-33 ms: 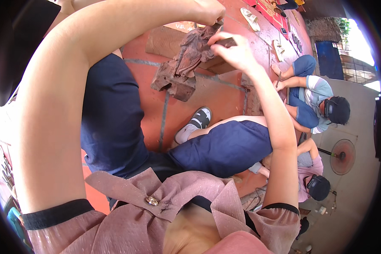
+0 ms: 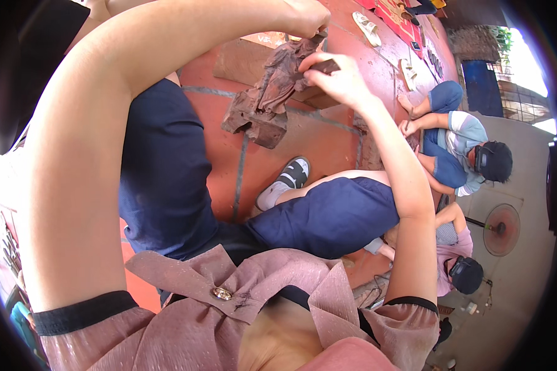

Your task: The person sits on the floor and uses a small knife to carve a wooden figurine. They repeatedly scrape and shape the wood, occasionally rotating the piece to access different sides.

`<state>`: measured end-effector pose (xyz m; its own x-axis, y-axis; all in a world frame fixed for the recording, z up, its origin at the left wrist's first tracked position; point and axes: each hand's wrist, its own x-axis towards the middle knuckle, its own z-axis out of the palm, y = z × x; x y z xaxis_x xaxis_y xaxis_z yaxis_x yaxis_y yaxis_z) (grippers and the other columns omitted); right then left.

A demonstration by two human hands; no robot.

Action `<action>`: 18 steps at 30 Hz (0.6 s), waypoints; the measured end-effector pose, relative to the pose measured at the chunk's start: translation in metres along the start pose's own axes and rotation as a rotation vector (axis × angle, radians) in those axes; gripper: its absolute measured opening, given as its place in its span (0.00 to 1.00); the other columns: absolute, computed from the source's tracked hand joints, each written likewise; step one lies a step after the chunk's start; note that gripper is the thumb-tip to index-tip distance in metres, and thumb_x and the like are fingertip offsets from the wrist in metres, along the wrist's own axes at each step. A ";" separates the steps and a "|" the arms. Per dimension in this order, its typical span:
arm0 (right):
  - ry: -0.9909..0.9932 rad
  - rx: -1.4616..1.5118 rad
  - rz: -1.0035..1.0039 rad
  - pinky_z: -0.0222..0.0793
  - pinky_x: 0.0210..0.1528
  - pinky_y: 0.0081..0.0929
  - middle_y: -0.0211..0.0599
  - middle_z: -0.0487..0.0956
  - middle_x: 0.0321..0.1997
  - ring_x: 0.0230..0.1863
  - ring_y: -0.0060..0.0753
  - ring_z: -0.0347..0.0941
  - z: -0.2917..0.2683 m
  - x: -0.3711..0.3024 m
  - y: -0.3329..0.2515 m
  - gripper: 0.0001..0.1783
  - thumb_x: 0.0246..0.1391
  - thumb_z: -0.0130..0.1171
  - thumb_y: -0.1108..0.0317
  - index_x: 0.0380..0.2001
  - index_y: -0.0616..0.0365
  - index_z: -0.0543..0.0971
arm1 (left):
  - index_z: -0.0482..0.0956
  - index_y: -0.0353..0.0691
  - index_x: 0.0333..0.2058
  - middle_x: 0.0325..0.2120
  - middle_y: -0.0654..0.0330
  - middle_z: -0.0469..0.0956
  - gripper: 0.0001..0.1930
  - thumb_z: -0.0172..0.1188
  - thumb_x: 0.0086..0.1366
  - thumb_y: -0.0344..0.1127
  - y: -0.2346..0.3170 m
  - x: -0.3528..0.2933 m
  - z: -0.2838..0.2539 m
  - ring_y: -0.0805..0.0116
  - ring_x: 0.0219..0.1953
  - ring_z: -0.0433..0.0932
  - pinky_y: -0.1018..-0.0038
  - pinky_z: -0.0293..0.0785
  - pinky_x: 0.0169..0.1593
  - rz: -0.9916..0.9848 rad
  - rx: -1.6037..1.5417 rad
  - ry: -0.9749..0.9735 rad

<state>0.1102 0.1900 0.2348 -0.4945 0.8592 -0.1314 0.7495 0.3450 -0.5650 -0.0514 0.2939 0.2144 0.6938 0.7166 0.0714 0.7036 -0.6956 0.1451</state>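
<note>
A reddish-brown carved figurine point(image 2: 277, 80), seemingly of wood, leans to the right above the tiled floor, with its blocky base point(image 2: 257, 120) lowest. At the figurine's upper end, my left hand point(image 2: 308, 17) is closed around the top, its fingers mostly hidden. My right hand point(image 2: 343, 81) pinches a small, flat dark brown piece point(image 2: 328, 65), perhaps folded sandpaper. Thumb and fingertips press that piece near or against the figurine's upper right side. Whether it touches the carving is hard to make out.
Behind the figurine lies a brown cardboard sheet point(image 2: 238, 60) on the red tiles. My knees, in blue shorts point(image 2: 328, 216), flank the space below. Two people point(image 2: 467, 145) with dark caps sit at the right, near a fan point(image 2: 501, 229). Light sandals point(image 2: 366, 28) lie farther off.
My right hand has shifted slightly left along the figurine, and the dark piece in it has tilted a little. My left hand stays in place. The seated person's hands have moved slightly.
</note>
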 end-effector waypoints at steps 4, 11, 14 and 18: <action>-0.122 0.185 0.006 0.72 0.41 0.23 0.34 0.82 0.31 0.33 0.24 0.76 0.026 -0.002 0.037 0.09 0.47 0.59 0.72 0.34 0.54 0.82 | 0.83 0.45 0.37 0.35 0.52 0.82 0.13 0.57 0.55 0.40 0.006 0.005 0.003 0.55 0.39 0.81 0.62 0.76 0.43 0.023 -0.012 -0.008; 0.056 0.049 -0.047 0.71 0.42 0.21 0.33 0.82 0.32 0.34 0.20 0.77 0.022 -0.004 0.043 0.09 0.48 0.63 0.69 0.35 0.54 0.83 | 0.83 0.49 0.37 0.35 0.54 0.82 0.13 0.58 0.51 0.39 0.004 -0.007 -0.009 0.54 0.39 0.81 0.61 0.75 0.44 0.041 -0.132 0.001; 0.098 0.219 0.094 0.71 0.38 0.19 0.30 0.81 0.31 0.31 0.18 0.76 0.008 -0.004 0.052 0.09 0.49 0.62 0.70 0.35 0.56 0.83 | 0.83 0.51 0.38 0.36 0.55 0.82 0.13 0.58 0.51 0.39 0.008 -0.008 -0.014 0.54 0.40 0.81 0.60 0.75 0.44 0.031 -0.141 -0.036; 0.070 0.336 0.124 0.72 0.36 0.18 0.29 0.81 0.30 0.29 0.18 0.75 0.011 -0.006 0.046 0.08 0.47 0.63 0.71 0.34 0.54 0.83 | 0.83 0.49 0.37 0.36 0.54 0.82 0.13 0.58 0.52 0.38 0.017 -0.013 -0.024 0.54 0.40 0.81 0.59 0.75 0.44 0.020 -0.120 -0.064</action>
<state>0.1427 0.1966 0.2009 -0.3692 0.9144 -0.1659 0.6094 0.1034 -0.7861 -0.0521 0.2739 0.2393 0.7184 0.6955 0.0127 0.6690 -0.6958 0.2615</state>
